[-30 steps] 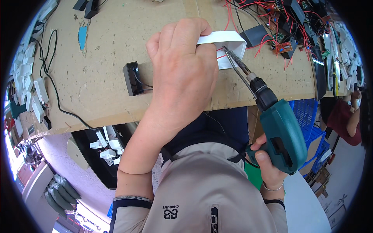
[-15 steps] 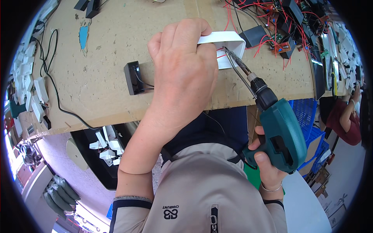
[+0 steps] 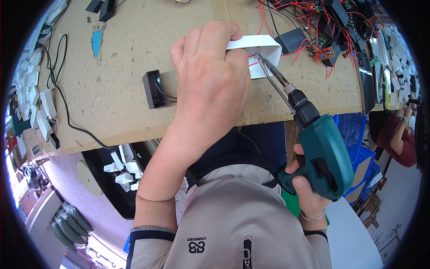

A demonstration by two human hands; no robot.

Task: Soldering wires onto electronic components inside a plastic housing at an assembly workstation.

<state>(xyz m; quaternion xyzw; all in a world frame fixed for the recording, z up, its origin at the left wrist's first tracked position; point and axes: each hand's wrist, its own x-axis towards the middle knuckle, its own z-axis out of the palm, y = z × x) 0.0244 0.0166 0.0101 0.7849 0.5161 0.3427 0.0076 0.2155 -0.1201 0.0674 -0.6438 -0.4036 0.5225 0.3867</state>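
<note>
A white open-ended plastic housing (image 3: 255,42) stands on the worktable, gripped along its upper wall by my left hand (image 3: 212,74), whose fingers are closed. Inside the housing a thin red wire shows; the far part is hidden behind my knuckles. My right hand (image 3: 309,190) is wrapped around the handle of a green soldering gun (image 3: 329,154). Its metal tip, with a thin feed tube beside it, reaches into the housing's opening close to the red wire. Left of my left wrist lies a small black open case (image 3: 153,89) with a black cord running from it under my hand.
Circuit boards, red wires and black boxes pile up at the far right (image 3: 324,54). A black cable (image 3: 67,116) runs along the table's left. Below the edge are a black bin (image 3: 107,188) with white parts and blue crates (image 3: 351,134). Another person (image 3: 396,139) is at right.
Very little differs. The housing, my left hand and the soldering tip have shifted slightly leftward and away from me, with both grips kept.
</note>
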